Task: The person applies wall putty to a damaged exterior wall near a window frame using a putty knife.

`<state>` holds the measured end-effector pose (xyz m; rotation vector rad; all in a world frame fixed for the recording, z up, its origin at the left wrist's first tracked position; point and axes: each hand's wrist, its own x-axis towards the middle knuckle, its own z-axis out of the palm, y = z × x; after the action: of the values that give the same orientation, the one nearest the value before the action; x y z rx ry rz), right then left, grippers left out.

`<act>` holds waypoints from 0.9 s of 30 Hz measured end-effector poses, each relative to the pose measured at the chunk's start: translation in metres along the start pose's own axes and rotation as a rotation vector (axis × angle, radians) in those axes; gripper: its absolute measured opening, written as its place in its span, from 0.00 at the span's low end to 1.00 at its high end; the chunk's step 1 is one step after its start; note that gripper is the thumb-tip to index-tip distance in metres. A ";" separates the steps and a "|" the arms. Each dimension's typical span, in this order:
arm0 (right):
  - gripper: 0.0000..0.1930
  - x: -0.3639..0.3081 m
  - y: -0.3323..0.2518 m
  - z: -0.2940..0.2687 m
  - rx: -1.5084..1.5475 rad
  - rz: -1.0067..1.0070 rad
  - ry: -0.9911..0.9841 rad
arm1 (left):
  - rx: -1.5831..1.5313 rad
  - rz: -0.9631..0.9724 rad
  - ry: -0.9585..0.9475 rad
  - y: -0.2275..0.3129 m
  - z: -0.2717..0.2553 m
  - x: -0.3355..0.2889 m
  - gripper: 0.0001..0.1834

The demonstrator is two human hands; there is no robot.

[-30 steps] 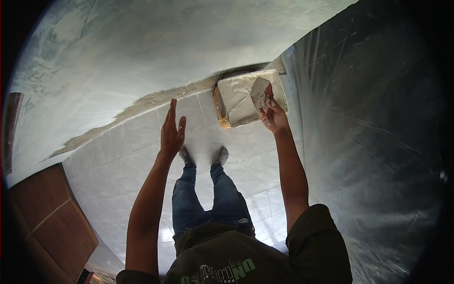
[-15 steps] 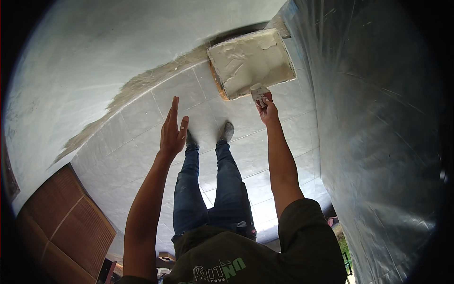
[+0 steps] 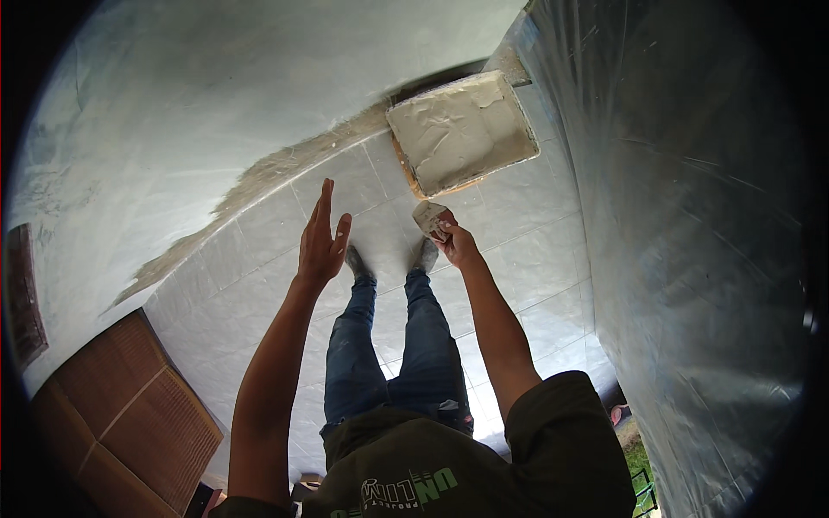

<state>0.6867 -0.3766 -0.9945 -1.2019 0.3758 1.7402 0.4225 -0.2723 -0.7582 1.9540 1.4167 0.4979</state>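
My right hand (image 3: 458, 244) is closed round the handle of a putty knife (image 3: 431, 219), whose broad blade is smeared with pale plaster. The blade points up and left, just below the near corner of a square tray (image 3: 451, 187), apart from it. Wet, cream-coloured plaster (image 3: 466, 129) fills the tray, its surface marked with ridges and scrapes. To the left, my left hand (image 3: 321, 246) is raised with its fingers straight and its thumb apart. Nothing is in it, and it touches nothing.
A pale wall (image 3: 216, 104) curves along the left, with a rough bare strip (image 3: 268, 173) at its foot. Translucent plastic sheeting (image 3: 682, 242) hangs on the right. Tiled floor (image 3: 535, 259) lies under my feet. A brown louvred panel (image 3: 129, 414) stands at lower left.
My right hand has drawn the putty knife left and down, away from the tray's near edge. My left hand keeps its flat pose. The view has shifted slightly.
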 end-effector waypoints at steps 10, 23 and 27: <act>0.14 -0.151 -0.041 0.195 0.089 -0.180 -0.578 | -0.023 0.185 0.258 0.055 -0.118 0.039 0.38; 0.14 -0.284 -0.080 0.408 -0.073 -0.684 -0.915 | -0.012 0.710 0.453 0.138 -0.327 0.078 0.35; 0.11 -0.305 -0.079 0.457 -0.043 -0.792 -0.944 | -0.013 0.837 0.474 0.153 -0.371 0.083 0.34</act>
<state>0.5176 -0.1839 -0.5021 -0.3389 -0.6262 1.3862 0.3158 -0.1164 -0.3943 2.4729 0.7517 1.4095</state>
